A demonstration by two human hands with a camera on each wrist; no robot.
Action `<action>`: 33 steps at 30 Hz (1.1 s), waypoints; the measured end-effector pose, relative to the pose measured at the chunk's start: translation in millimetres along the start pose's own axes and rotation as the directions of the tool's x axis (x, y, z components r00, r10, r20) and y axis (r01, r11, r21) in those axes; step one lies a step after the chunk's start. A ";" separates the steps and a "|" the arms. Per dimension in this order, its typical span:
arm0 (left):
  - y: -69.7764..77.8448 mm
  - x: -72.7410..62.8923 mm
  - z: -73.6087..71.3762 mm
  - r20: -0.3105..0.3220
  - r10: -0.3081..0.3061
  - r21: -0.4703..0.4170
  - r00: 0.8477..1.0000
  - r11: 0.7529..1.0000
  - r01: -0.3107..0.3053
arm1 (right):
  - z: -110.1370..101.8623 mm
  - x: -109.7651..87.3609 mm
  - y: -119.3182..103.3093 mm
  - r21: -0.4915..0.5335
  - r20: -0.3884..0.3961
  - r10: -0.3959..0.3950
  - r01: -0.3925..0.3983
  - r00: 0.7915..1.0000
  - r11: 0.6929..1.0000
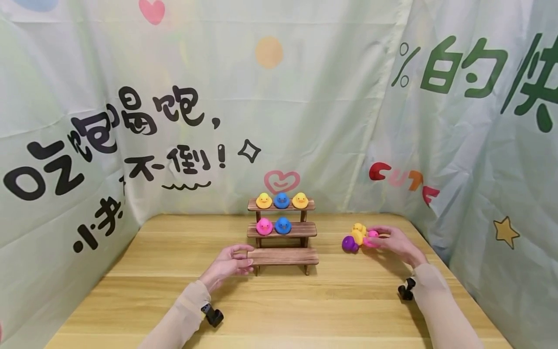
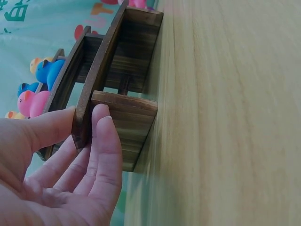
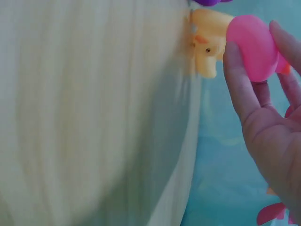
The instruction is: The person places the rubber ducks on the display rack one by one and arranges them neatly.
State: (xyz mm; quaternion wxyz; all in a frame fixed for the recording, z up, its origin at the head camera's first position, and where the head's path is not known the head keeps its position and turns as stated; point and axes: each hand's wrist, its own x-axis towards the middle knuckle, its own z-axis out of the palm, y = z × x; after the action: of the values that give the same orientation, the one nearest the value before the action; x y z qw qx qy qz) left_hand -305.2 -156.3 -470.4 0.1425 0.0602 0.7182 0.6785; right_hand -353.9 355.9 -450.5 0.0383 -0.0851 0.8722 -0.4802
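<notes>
My left hand (image 1: pixel 227 264) grips the left end of the lowest tier of a three-tier wooden stand (image 1: pixel 283 256), thumb above and fingers below. My right hand (image 1: pixel 397 242) holds a pink rubber duck (image 3: pixel 251 47) between thumb and fingers, beside a small pile. In that pile are yellow ducks (image 1: pixel 358 236) and a purple duck (image 1: pixel 349 244). On the top tier sit a yellow duck (image 1: pixel 263 200), a blue duck (image 1: pixel 281 200) and another yellow duck (image 1: pixel 300 200). A pink duck (image 1: pixel 264 226) and a blue duck (image 1: pixel 283 225) sit on the middle tier.
The stand and pile rest on a light wooden table (image 1: pixel 279 310). A printed pale green cloth (image 1: pixel 322 131) hangs behind the table and along its sides. A small black device (image 1: pixel 212 315) is strapped to the left wrist, another (image 1: pixel 407 289) to the right.
</notes>
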 end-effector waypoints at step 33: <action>-1.4 2.5 -0.3 -0.004 0.001 -0.001 1.000 1.000 -0.001 | 40.5 2.4 -67.0 0.242 0.103 -0.184 0.155 0.977 0.958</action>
State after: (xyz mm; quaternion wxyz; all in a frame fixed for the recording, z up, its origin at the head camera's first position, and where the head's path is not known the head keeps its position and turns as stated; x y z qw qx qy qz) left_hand -307.5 -156.0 -472.0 0.1407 0.0591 0.7181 0.6790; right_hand -342.7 286.7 -415.6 0.0611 -0.1843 0.7954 -0.5741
